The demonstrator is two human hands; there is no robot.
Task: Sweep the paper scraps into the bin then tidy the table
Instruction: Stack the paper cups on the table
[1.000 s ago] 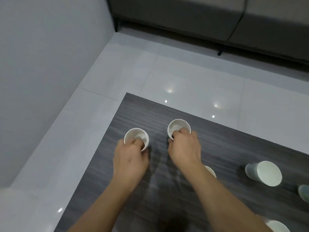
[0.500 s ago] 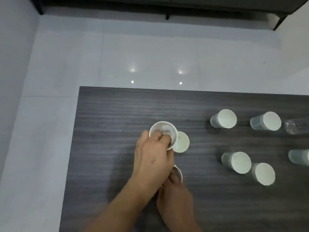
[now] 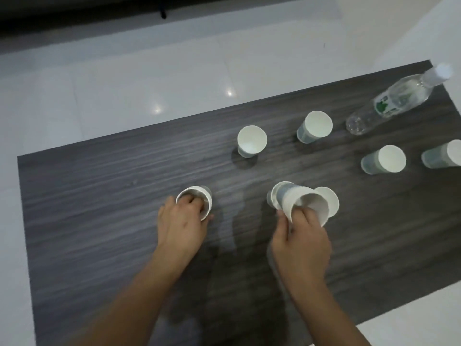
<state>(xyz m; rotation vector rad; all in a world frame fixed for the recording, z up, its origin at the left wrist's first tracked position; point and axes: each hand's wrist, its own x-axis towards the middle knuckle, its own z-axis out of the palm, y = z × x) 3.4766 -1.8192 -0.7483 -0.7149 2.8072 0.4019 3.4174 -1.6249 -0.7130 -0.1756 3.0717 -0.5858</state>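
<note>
On the dark wood-grain table (image 3: 99, 196), my left hand (image 3: 182, 226) grips the rim of a white paper cup (image 3: 197, 201), fingers hooked inside it. My right hand (image 3: 301, 243) holds a tilted white paper cup (image 3: 304, 203) by its rim, its base pointing left into another cup (image 3: 275, 198) beneath it. A further cup (image 3: 330, 201) stands just behind, touching the held one. No paper scraps or bin are in view.
Several more paper cups stand on the right half: one (image 3: 252, 141), another (image 3: 316, 126), a third (image 3: 386, 159) and one at the right edge (image 3: 446, 156). A clear water bottle (image 3: 396, 101) lies at the far right corner. White tiled floor (image 3: 124, 83) surrounds the table.
The view swung right, revealing more cups and the bottle. My hands, crossed half a second ago, have separated; my right hand lifted and tilted its cup over another cup.
</note>
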